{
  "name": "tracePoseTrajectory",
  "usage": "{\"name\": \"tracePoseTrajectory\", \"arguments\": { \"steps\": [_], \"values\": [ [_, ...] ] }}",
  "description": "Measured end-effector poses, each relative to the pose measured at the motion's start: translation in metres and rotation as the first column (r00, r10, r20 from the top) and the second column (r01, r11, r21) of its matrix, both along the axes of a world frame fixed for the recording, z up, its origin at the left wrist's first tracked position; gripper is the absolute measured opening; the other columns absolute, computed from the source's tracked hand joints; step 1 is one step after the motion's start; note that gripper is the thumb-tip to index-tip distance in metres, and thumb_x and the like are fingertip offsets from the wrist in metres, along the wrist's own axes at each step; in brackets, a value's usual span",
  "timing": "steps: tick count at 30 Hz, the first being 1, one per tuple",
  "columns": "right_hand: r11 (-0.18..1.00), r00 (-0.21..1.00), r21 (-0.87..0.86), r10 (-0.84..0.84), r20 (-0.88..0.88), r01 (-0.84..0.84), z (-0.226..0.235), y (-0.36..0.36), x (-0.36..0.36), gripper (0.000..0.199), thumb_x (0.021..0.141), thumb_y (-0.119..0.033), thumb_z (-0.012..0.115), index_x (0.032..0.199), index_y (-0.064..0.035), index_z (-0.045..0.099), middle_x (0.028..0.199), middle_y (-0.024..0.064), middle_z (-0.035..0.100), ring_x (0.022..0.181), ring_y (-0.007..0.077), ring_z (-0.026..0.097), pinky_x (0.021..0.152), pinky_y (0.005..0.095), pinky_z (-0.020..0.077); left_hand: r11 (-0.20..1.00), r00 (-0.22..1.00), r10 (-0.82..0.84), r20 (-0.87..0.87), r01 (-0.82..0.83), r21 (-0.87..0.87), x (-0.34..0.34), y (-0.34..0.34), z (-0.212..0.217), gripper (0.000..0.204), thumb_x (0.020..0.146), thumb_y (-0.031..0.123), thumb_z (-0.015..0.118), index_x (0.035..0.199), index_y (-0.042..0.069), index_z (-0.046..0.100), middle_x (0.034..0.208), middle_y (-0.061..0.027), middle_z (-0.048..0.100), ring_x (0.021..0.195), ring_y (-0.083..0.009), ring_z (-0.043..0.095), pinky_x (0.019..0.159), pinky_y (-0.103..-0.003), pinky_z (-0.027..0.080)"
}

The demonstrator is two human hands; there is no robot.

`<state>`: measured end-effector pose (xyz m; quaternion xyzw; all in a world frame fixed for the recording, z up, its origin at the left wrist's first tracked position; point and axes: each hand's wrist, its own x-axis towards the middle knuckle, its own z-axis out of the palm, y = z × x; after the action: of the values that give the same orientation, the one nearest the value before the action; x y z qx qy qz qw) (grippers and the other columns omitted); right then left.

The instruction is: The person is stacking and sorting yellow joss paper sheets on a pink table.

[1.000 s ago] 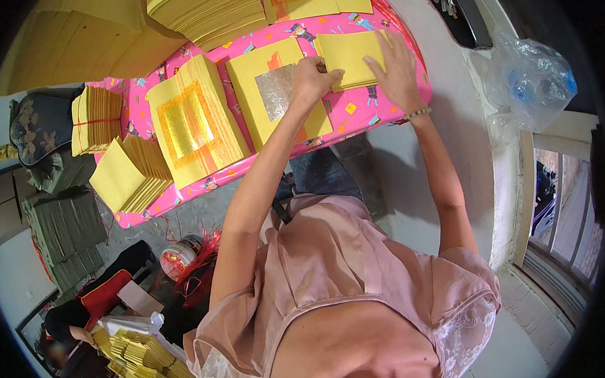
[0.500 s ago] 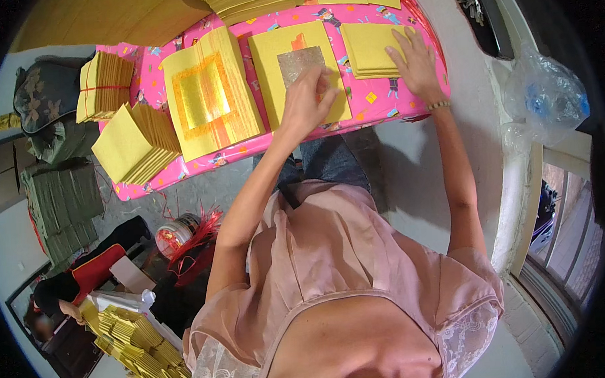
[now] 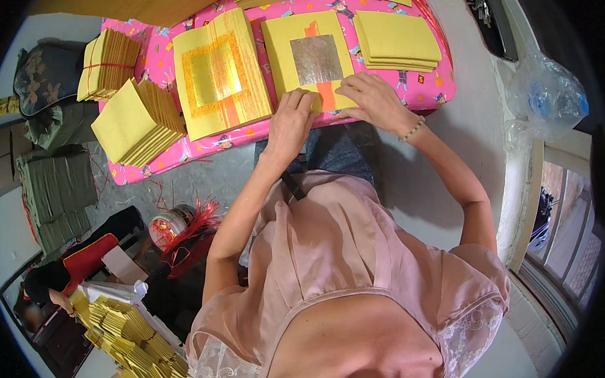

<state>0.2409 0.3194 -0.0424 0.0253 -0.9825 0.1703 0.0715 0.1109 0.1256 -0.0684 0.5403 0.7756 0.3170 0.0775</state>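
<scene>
Pink tablecloth (image 3: 439, 94); yellow paper (image 3: 283, 60), long axis pointing away; left fingers (image 3: 303, 99), right fingers (image 3: 352, 90) curled at edge; pinch unclear

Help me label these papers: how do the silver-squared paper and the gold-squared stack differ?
The silver-squared paper has no orange border; the gold-squared stack has one around its square. The stack shows many layered edges, while the paper looks far flatter. The left hand and right hand are at the paper's near edge; neither touches the stack. Both are yellow, with orange-red streaks, on the pink cover.
</scene>
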Motion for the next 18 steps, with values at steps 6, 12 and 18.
{"name": "tracePoseTrajectory", "arguments": {
  "steps": [6,12,18],
  "values": [
    [0.998,0.998,-0.022,0.057,-0.027,-0.058,-0.018,0.014,-0.002,0.027,0.083,-0.027,0.070,0.099,-0.0062,0.068,0.104,0.0091,0.064,0.099,0.0272,0.061,0.086,0.0390,0.0487,1.000,0.996,0.003,-0.086,-0.001,0.024,0.001,-0.003,-0.013,0.033,0.083,0.008,0.067,0.113,0.002,0.058,0.115,-0.0139,0.060,0.111,-0.0341,0.055,0.094,-0.042,0.047],
    [0.987,0.999,-0.161,0.013,-0.034,-0.018,-0.014,0.020,-0.007,0.020,0.087,-0.023,0.068,0.090,-0.0032,0.069,0.098,0.0087,0.065,0.093,0.0265,0.062,0.081,0.0372,0.0499,0.997,0.999,0.016,-0.050,-0.012,0.081,-0.003,-0.002,-0.014,0.024,0.086,0.009,0.066,0.108,0.002,0.065,0.116,-0.0150,0.063,0.114,-0.0339,0.058,0.095,-0.041,0.048],
    [0.969,1.000,-0.248,-0.006,0.021,0.011,-0.016,0.023,-0.009,0.024,0.090,-0.026,0.065,0.092,-0.0020,0.069,0.098,0.0082,0.064,0.094,0.0270,0.061,0.081,0.0375,0.0494,0.994,0.999,0.046,-0.020,-0.044,0.099,-0.001,-0.002,-0.014,0.020,0.087,0.009,0.066,0.106,0.002,0.068,0.116,-0.0161,0.065,0.114,-0.0345,0.060,0.094,-0.042,0.050]
  ]
}}
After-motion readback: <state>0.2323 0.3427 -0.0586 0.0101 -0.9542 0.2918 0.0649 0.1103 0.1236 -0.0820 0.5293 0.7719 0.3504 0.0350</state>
